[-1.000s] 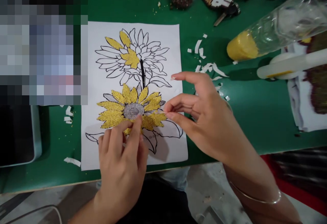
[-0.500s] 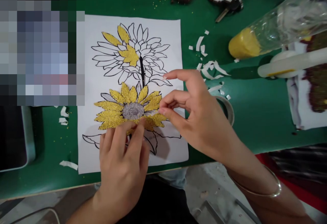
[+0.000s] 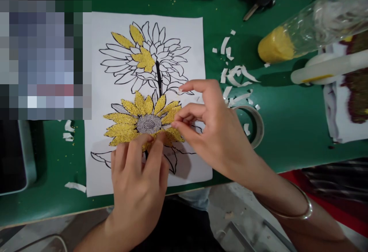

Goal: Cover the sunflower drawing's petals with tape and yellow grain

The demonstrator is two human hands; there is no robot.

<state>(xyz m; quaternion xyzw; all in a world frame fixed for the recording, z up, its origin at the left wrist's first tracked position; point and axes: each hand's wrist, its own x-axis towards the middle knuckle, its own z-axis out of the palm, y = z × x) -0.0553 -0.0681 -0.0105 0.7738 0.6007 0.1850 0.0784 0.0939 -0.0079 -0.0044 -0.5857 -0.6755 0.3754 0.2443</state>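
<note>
A white sheet [image 3: 97,183] with two outlined flowers lies before me. The lower sunflower [image 3: 120,133] has yellow grainy petals around a silvery-grey grainy centre [image 3: 148,124]. The upper flower [image 3: 172,54] has only a few yellow patches among white petals. Fingers apart, my left hand [image 3: 139,179] rests on the sheet, its fingertips on the lower petals below the centre. My right hand [image 3: 211,125] is over the right-hand petals, thumb and a finger pinched together; what they hold is too small to name. A small white scrap [image 3: 180,90] clings to its raised index fingertip.
White paper scraps [image 3: 237,75] lie right of the sheet near a tape roll [image 3: 260,129]. Beyond are a clear bottle with yellow contents [image 3: 276,47], a whitish tube [image 3: 330,68] and a key [image 3: 251,12]. A dark-screened device [image 3: 13,156] is at the left.
My right hand has shifted slightly left over the petals, still pinched, and more of the tape roll shows. The left hand has hardly moved. The view has shifted a little.
</note>
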